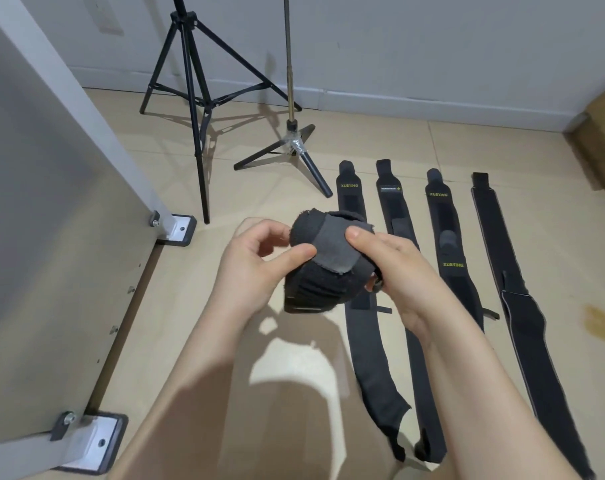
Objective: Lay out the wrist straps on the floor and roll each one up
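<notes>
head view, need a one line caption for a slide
Both hands, left and right, hold a rolled wrist strap above four straps laid flat on the floor.

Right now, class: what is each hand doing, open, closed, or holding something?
Left hand: thumb and fingers curled round the rolled wrist strap, holding it.
Right hand: also grips the same rolled wrist strap, thumb pressed on top.

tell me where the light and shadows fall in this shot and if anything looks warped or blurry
Head view: the arms cast a broad shadow on the beige tiled floor, with bright patches between them; the black tripod throws a soft shadow across the floor. Wide-angle bending curves the white wall base and the grey panel. The rolled dark fabric wrist strap, gripped by the left hand and right hand, looks fairly sharp.
</notes>
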